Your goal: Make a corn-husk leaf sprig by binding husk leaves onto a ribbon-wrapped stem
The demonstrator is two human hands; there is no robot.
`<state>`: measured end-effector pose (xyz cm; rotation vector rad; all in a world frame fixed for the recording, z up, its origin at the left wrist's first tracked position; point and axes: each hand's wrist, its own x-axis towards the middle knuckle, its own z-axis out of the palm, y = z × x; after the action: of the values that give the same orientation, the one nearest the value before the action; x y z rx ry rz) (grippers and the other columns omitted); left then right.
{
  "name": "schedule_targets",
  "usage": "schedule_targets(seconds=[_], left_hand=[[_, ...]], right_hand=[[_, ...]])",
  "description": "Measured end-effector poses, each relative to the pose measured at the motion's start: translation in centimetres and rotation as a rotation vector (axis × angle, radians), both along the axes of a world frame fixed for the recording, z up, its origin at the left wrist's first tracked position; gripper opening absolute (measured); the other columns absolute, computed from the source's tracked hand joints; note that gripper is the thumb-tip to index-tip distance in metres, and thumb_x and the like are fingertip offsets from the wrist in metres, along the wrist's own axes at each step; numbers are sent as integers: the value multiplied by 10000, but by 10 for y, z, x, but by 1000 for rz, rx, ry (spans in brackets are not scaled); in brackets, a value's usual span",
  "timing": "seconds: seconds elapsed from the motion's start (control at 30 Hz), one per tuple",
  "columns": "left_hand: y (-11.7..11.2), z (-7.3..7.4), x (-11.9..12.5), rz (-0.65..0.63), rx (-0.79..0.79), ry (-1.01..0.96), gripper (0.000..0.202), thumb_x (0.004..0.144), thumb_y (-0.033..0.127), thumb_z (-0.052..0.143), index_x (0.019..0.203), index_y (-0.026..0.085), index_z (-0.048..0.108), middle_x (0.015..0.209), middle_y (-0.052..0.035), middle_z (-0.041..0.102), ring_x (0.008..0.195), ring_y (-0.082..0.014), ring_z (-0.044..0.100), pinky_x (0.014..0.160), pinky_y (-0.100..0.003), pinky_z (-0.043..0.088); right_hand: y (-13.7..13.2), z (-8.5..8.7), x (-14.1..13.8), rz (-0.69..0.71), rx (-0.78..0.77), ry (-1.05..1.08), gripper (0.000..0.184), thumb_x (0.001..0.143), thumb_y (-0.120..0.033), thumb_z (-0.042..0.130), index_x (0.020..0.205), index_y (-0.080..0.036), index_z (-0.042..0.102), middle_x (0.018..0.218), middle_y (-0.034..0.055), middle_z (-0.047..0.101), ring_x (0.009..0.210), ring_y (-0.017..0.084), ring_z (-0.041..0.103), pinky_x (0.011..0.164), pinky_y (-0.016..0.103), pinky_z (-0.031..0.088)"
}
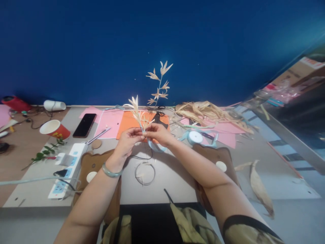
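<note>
Over the middle of the table, my left hand [128, 140] and my right hand [159, 134] meet fingertip to fingertip. Both pinch the base of a small spray of pale dried-husk flowers [137, 110], which points upward. Some petals fan out just above my right fingers. Below my right hand a light blue band [156, 146] curves down; its link to the stem is hidden. Behind, a taller stem of husk flowers [159, 88] stands upright before the blue wall. A thin wire ring [145, 173] lies on the table below my hands.
Dried husks [203, 112] are heaped at the back right, near a light blue tape dispenser [195, 137]. Black scissors [160, 118] rest on orange paper [124, 125]. To the left are a phone [85, 125], a paper cup [56, 129] and a power strip [67, 173].
</note>
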<state>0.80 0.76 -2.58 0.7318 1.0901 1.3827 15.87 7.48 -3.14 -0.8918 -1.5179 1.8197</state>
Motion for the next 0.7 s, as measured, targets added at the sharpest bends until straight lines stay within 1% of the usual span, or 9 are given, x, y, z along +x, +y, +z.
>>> schedule_targets(seconds=[0.13, 0.23, 0.37, 0.5, 0.6, 0.7], left_hand=[[-1, 0, 0, -23, 20, 11, 441, 475, 153, 838, 882, 103, 674, 731, -55, 714, 645, -161, 665, 667, -297, 532], [-1, 0, 0, -25, 25, 8, 428, 490, 165, 838, 881, 104, 677, 738, -56, 714, 644, -153, 663, 671, -291, 534], [0, 0, -1, -7, 7, 21, 428, 493, 185, 842, 879, 108, 675, 742, -55, 711, 637, -147, 659, 648, -275, 529], [0, 0, 0, 8, 9, 35, 437, 493, 206, 843, 887, 115, 678, 746, -53, 711, 635, -145, 655, 648, -281, 532], [-1, 0, 1, 10, 13, 42, 437, 497, 219, 842, 890, 119, 678, 738, -51, 711, 646, -153, 657, 660, -296, 537], [-1, 1, 2, 25, 11, 57, 428, 493, 210, 840, 876, 118, 674, 724, -43, 706, 645, -152, 655, 671, -301, 537]], right_hand=[[2, 4, 2, 62, 12, 20, 317, 632, -334, 799, 772, -141, 591, 623, 3, 642, 483, 95, 555, 442, 209, 407], [4, 7, 4, 101, 22, 26, 309, 636, -327, 798, 761, -138, 588, 623, 1, 636, 498, 95, 562, 466, 216, 429], [5, 10, 5, 112, 74, 14, 329, 616, -325, 811, 761, -138, 583, 622, -8, 623, 504, 98, 566, 476, 220, 443], [5, 9, 6, 121, 135, -23, 313, 666, -361, 775, 787, -136, 593, 629, 1, 625, 513, 102, 568, 482, 226, 451], [4, 9, 6, 121, 156, -27, 307, 676, -362, 759, 804, -131, 603, 648, 3, 626, 520, 100, 567, 506, 236, 463], [5, 11, 7, 115, 213, -92, 290, 687, -359, 735, 817, -127, 620, 658, 8, 627, 527, 103, 557, 511, 238, 446]])
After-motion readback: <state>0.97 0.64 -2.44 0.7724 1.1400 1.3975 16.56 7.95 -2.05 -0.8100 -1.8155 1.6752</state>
